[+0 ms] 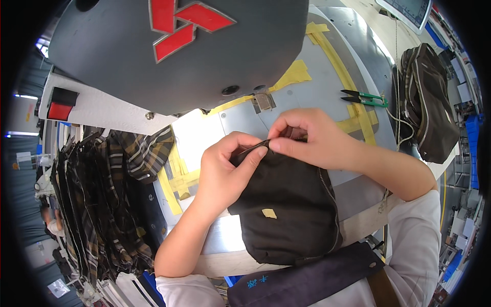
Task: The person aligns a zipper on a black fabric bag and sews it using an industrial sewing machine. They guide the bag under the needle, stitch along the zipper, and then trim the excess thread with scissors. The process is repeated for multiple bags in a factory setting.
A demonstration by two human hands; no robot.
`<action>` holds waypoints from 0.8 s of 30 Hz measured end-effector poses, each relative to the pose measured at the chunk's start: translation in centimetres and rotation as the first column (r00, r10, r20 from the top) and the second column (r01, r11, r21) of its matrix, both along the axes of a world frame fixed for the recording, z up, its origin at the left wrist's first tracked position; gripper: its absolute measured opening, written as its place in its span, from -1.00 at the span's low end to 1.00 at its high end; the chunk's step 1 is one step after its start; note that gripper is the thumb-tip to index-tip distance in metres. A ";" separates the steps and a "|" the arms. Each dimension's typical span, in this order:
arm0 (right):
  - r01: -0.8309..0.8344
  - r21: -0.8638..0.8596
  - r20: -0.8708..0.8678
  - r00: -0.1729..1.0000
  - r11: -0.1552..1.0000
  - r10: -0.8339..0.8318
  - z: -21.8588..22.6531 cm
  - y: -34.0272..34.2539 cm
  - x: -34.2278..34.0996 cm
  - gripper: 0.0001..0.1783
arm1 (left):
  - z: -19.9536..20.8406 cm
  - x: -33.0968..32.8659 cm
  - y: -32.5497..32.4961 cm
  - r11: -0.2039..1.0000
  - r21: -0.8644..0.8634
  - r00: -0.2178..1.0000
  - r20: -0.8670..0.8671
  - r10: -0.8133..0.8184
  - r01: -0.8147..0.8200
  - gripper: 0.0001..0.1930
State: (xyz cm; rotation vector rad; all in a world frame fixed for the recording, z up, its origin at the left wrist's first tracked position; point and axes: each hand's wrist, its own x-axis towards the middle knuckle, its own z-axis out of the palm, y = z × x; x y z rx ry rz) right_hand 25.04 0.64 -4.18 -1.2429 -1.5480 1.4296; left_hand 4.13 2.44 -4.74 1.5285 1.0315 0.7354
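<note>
A dark brown fabric bag piece (291,230) hangs toward me over the table's near edge, a metal zipper (333,204) along its right side. A small pale yellow patch (269,213) sits on its face. At its far edge, my left hand (222,169) pinches the cloth between thumb and fingers. Close beside it, my right hand (313,139) pinches the same edge, the fingertips nearly touching. The fold between the fingers is partly hidden. Just beyond the hands lies the work plate below the dark grey sewing machine head (179,66).
Green-handled thread snips (365,98) lie right of the machine on the taped table. Yellow tape strips (342,61) edge the plate. Dark zippered bag pieces (429,102) are piled at far right. Plaid and dark fabric pieces (97,199) hang at left. A screen (409,11) stands at upper right.
</note>
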 end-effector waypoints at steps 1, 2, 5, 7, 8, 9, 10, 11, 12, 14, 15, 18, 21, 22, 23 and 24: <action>-0.011 0.051 0.015 1.000 0.999 0.011 -0.1 -0.2 0.2 -0.84 | -0.1 -0.1 0.0 1.000 0.011 1.000 0.021 0.010 -0.010 -0.91; -0.024 0.103 0.030 0.999 0.994 0.021 -0.2 -0.3 0.3 -0.83 | 0.0 -0.1 0.0 1.000 0.022 1.000 0.020 -0.002 0.002 -0.91; -0.026 0.048 0.099 0.995 0.998 0.021 0.2 -0.2 0.4 -0.82 | 0.3 -0.1 0.1 0.999 0.045 1.000 0.004 -0.018 0.017 -0.91; -0.012 0.079 0.130 0.992 0.997 0.002 0.0 -0.2 0.3 -0.77 | 0.2 -0.2 -0.1 0.999 0.052 1.000 -0.023 -0.003 0.004 -0.91; -0.005 0.095 0.145 0.989 0.995 -0.009 0.0 -0.2 0.2 -0.74 | 0.2 -0.1 -0.1 0.997 0.073 1.000 -0.026 -0.006 0.007 -0.92; -0.015 0.107 0.184 0.983 0.994 -0.005 0.0 -0.2 0.1 -0.74 | 0.1 -0.1 -0.2 0.995 0.095 1.000 -0.029 -0.009 0.011 -0.92; -0.025 0.118 0.223 0.975 0.993 -0.002 0.1 -0.2 0.1 -0.74 | 0.1 0.0 -0.2 0.993 0.116 0.999 -0.032 -0.012 0.015 -0.92; -0.036 0.129 0.262 0.965 0.991 0.001 0.1 -0.2 0.1 -0.74 | 0.1 0.0 -0.2 0.992 0.125 0.999 -0.034 -0.011 0.016 -0.92; -0.035 0.126 0.260 0.965 0.991 0.001 0.1 -0.2 0.0 -0.74 | 0.1 0.0 -0.2 0.991 0.133 0.999 -0.035 -0.011 0.016 -0.92; -0.033 0.119 0.257 0.966 0.992 0.001 0.1 -0.3 -0.1 -0.74 | 0.0 0.1 -0.2 0.990 0.144 1.000 -0.027 0.005 -0.001 -0.91; -0.025 0.125 0.205 0.979 0.992 -0.001 0.0 -0.4 0.0 -0.74 | -0.2 0.1 -0.2 0.989 0.146 1.000 -0.016 0.022 -0.019 -0.91; -0.016 0.144 0.114 0.993 0.989 0.000 -0.1 -0.5 0.2 -0.74 | 0.0 0.0 -0.1 0.991 0.135 1.000 -0.019 0.022 -0.019 -0.91; -0.040 0.114 0.139 0.990 0.993 0.024 0.1 -0.4 0.4 -0.78 | 0.0 -0.1 0.0 0.986 0.167 1.000 -0.029 -0.008 0.013 -0.92; -0.051 0.071 0.131 0.990 0.996 0.041 0.3 -0.3 0.4 -0.81 | 0.0 -0.1 0.1 0.982 0.188 0.999 -0.032 -0.020 0.026 -0.92; -0.062 0.027 0.123 0.991 0.998 0.059 0.4 -0.2 0.4 -0.83 | 0.0 -0.1 0.2 0.973 0.223 0.997 -0.057 -0.044 0.056 -0.92; -0.064 -0.006 0.101 0.993 0.998 0.064 0.4 -0.1 0.5 -0.83 | 0.1 -0.3 0.4 0.963 0.257 0.994 -0.083 -0.067 0.087 -0.92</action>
